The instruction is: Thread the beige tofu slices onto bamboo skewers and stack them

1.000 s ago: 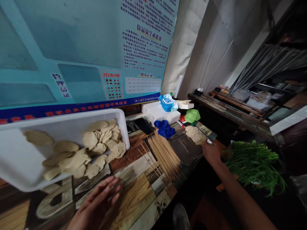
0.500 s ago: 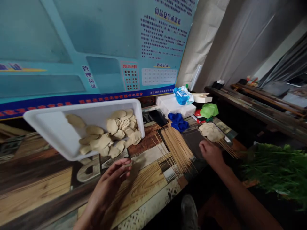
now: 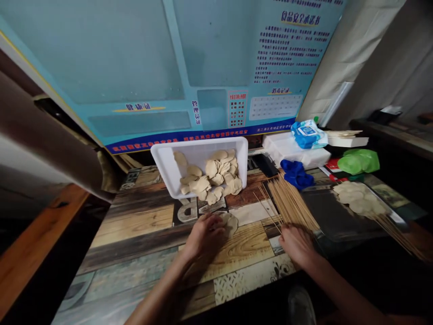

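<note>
My left hand (image 3: pixel 207 231) is low over the table, its fingers curled at the left edge of a few thin, pale round slices (image 3: pixel 230 225). Whether those slices rest on the table or are lifted is hard to tell. My right hand (image 3: pixel 297 243) is closed at the near ends of the bamboo skewers (image 3: pixel 292 201); its fingertips pinch at a loose skewer there, partly hidden. Behind my left hand, a white plastic tub (image 3: pixel 199 146) leans tilted toward me, with many more slices (image 3: pixel 219 169) inside and spilling over its front edge.
At right, skewered slices (image 3: pixel 360 198) lie on a tray beside a dark board (image 3: pixel 326 214). Behind the skewers are a blue cloth-like bundle (image 3: pixel 297 174), a black phone-like object (image 3: pixel 264 165), a wipes packet (image 3: pixel 308 134) and a green bag (image 3: pixel 358 161). A poster covers the wall.
The view has swung left. My right hand has moved from beside the skewered slices to the near ends of the loose skewers. My left hand now has round slices clearly at its fingers.
</note>
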